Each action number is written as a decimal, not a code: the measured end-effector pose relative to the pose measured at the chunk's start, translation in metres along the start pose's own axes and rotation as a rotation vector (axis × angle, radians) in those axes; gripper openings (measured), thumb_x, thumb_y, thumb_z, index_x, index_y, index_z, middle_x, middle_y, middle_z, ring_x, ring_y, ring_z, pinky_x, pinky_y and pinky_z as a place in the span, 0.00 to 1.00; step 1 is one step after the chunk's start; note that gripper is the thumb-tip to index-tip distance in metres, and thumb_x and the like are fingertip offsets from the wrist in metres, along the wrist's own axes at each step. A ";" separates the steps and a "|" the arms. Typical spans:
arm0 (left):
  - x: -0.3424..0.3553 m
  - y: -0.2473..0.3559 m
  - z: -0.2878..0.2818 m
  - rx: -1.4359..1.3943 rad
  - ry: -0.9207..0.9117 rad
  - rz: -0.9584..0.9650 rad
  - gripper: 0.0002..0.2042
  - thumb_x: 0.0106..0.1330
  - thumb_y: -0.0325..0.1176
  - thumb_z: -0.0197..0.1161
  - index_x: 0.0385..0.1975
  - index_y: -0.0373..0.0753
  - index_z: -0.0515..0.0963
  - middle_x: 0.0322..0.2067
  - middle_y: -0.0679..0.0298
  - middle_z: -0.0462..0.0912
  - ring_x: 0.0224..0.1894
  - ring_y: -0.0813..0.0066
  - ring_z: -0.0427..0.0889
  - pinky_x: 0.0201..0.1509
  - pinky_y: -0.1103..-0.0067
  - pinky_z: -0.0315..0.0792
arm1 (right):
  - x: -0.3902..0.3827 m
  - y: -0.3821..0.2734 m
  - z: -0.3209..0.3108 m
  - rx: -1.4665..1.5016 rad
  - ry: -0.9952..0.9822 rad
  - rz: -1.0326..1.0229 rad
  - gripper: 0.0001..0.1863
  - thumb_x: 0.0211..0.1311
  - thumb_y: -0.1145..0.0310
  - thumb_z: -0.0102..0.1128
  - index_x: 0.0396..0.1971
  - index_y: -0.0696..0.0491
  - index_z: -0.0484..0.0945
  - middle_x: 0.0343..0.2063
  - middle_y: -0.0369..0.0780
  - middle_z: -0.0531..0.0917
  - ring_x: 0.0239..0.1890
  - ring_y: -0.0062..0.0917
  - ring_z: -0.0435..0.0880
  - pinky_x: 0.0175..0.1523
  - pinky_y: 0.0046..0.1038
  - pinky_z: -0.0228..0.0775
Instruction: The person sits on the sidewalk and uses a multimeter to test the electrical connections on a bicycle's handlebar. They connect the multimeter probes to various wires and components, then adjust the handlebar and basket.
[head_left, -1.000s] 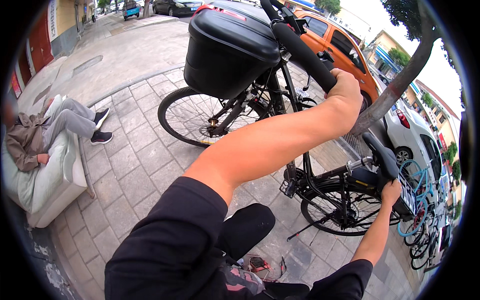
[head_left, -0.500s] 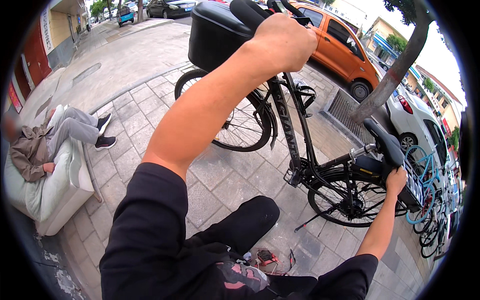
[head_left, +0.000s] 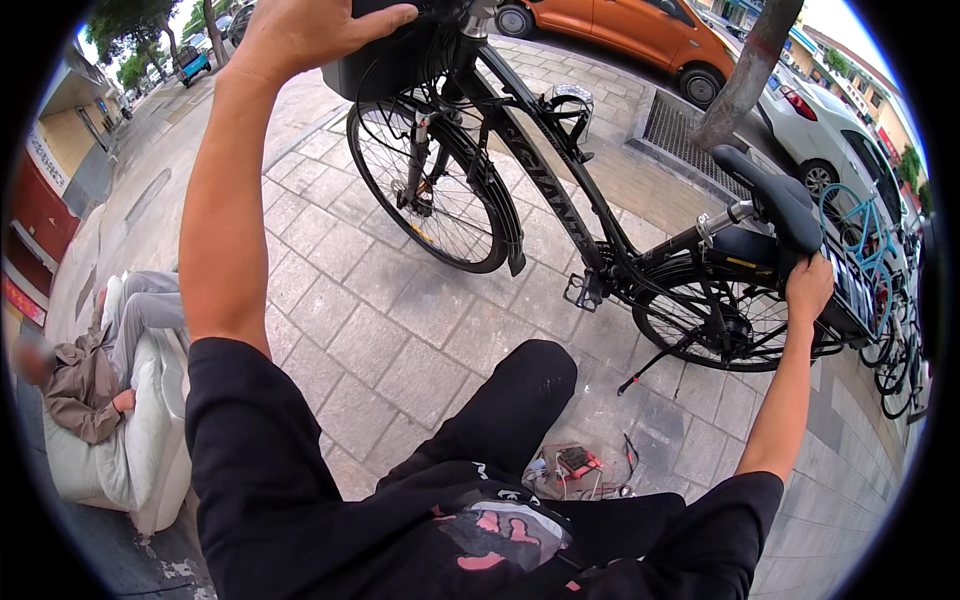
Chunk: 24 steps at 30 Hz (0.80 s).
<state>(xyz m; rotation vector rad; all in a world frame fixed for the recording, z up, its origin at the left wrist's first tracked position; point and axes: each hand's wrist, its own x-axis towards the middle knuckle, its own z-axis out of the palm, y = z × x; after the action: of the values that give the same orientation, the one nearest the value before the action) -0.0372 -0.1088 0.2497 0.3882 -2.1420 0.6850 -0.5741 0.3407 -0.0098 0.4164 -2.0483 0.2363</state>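
Paved sidewalk, cars parked behind. Black bicycle [head_left: 600, 240] stands upright betw. both arms. Left hand [head_left: 300, 35] grip closed over handlebar area; right hand [head_left: 808, 290] grip closed on rear, under saddle [head_left: 775, 195]. Risk: bike tips if either grip slackens; front wheel [head_left: 430, 190] may swing.

Left hand [head_left: 310, 35] grips the black bicycle's [head_left: 560, 200] front; right hand [head_left: 808, 290] holds its saddle [head_left: 775, 195].

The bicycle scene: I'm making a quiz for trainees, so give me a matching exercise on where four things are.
Things:
1. left hand
2. right hand
3. orange car
4. person on a white sofa

Places:
A. at the rear of the bicycle, below the saddle
B. left edge
C. on the black front box
D. top, beyond the bicycle

Pairs: 1-C, 2-A, 3-D, 4-B
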 end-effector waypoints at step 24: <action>-0.033 -0.090 -0.001 -0.115 -0.012 -0.025 0.19 0.63 0.50 0.74 0.51 0.51 0.84 0.21 0.69 0.80 0.23 0.76 0.77 0.31 0.76 0.69 | -0.013 -0.023 -0.061 0.039 0.008 0.043 0.12 0.72 0.61 0.59 0.44 0.54 0.82 0.41 0.45 0.80 0.46 0.47 0.80 0.51 0.47 0.72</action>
<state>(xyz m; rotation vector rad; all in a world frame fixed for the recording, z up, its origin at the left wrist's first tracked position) 0.0278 -0.1798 0.2540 0.3575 -2.1727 0.5440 -0.5104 0.3427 0.0091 0.3953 -2.0485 0.3042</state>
